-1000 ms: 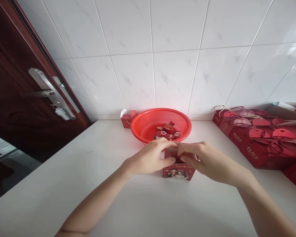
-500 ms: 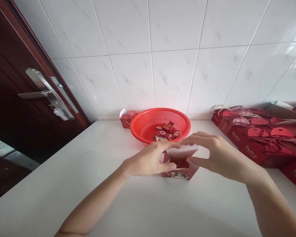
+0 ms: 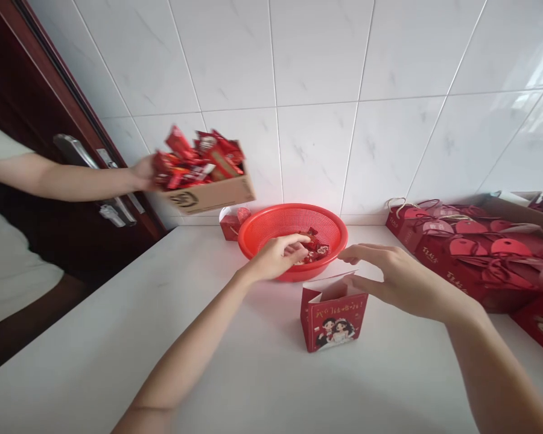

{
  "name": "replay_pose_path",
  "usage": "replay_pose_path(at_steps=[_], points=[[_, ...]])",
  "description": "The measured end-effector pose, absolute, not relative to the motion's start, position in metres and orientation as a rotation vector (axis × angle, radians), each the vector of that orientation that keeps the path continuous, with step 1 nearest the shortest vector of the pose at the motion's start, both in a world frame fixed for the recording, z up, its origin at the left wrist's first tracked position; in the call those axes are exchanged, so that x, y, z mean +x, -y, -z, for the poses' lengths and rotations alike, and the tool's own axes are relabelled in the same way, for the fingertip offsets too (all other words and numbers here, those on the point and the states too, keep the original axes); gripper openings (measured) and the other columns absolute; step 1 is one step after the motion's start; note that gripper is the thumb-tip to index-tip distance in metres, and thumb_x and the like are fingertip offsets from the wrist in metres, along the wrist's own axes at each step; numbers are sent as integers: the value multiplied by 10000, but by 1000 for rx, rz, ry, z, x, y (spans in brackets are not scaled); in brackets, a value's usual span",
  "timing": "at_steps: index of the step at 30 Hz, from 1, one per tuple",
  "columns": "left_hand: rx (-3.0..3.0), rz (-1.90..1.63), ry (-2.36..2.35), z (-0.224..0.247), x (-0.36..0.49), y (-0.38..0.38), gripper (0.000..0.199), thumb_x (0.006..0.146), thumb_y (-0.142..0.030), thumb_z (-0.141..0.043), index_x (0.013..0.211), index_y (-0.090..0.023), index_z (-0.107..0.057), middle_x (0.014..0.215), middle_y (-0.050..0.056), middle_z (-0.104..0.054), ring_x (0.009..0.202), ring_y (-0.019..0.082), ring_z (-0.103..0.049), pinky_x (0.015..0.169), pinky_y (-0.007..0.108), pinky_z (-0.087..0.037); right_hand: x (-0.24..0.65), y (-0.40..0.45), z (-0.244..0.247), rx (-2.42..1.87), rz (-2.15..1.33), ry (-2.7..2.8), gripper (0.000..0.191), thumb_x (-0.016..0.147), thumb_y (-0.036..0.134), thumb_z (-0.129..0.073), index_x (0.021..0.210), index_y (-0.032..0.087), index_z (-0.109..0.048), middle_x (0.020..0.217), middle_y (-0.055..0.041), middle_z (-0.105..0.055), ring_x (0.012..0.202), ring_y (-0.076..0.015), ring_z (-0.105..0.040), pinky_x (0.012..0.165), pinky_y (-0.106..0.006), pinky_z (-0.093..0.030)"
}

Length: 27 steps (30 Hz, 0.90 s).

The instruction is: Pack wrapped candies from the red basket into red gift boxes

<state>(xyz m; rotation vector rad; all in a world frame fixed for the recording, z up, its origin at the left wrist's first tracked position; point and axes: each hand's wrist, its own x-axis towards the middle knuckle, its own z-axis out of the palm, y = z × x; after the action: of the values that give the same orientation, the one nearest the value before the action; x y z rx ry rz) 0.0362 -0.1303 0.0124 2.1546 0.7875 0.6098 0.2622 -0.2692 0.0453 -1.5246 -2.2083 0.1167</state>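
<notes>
My left hand (image 3: 278,256) reaches over the near rim of a red plastic basket (image 3: 248,241), its fingers slightly curled and apart near the wrapped candies (image 3: 319,248) inside. No object shows in it. On the counter in front stands a red paper gift box (image 3: 337,322) printed with a cartoon bride and groom, upright with its top open. My right hand (image 3: 380,271) is at the box's upper right corner. Its thumb lies against the top edge, while the fingers stay apart from the thumb behind it.
At left, another person's hand (image 3: 143,173) holds a cardboard box (image 3: 212,196) heaped with red-wrapped candies (image 3: 199,157) in the air. A small red box (image 3: 229,224) stands beside the basket. Several packed red gift boxes (image 3: 470,253) fill the right side. A tiled wall (image 3: 317,138) closes the back.
My left hand has left the gift box and moved over the basket. The gift box stands nearer me, its printed front now visible. Another person's arm has entered from the left with the candy-filled cardboard box.
</notes>
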Motion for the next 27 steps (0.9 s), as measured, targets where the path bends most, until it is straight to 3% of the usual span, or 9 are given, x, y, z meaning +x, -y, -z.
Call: replay_pose_path(at_steps=[3,5,8,15,21,27], points=[[2322,-216,-1021,-7,45,96,400,880,-369,-585,1220,-195,-702,1252,91,-715,1102,266,-667,956,358,-512,267,270,-46,-1510,-105,2199,333,976,377,-512,1232,233,-669,1208,-89,-730,1057,-276,-708,773,-356,-581],[2411,140,-1004,-6,51,79,377,851,-342,-600,1185,-227,-731,1312,60,-693,1166,274,-637,990,345,-482,269,271,-45,-1513,-101,2198,334,978,375,-512,1248,246,-661,1221,-83,-728,1062,-278,-709,758,-357,-585],[2414,391,-897,-2,60,63,388,782,-263,-629,1148,-259,-756,1269,16,-721,1122,254,-659,931,297,-497,271,270,-45,-1511,-92,2203,307,977,357,-509,1223,262,-667,1217,-73,-730,1048,-280,-714,733,-358,-584],[2408,507,-747,8,68,54,257,664,-141,-586,769,-222,-807,895,7,-795,822,209,-659,703,244,-476,272,268,-44,-1558,-134,2222,267,968,338,-503,1141,239,-681,1221,-92,-726,1047,-292,-710,723,-362,-567],[2404,429,-748,13,64,52,173,696,-221,-578,549,-171,-654,574,-4,-635,554,144,-495,560,254,-367,271,266,-44,-1588,-214,2231,244,963,342,-512,1122,257,-677,1188,-69,-734,1011,-272,-712,718,-347,-547],[2384,168,-751,8,58,56,301,829,-388,-514,618,-178,-556,648,-2,-565,632,147,-476,623,262,-375,273,265,-43,-1611,-223,2223,263,962,366,-498,1126,261,-676,1154,-62,-745,1018,-272,-709,724,-344,-541]])
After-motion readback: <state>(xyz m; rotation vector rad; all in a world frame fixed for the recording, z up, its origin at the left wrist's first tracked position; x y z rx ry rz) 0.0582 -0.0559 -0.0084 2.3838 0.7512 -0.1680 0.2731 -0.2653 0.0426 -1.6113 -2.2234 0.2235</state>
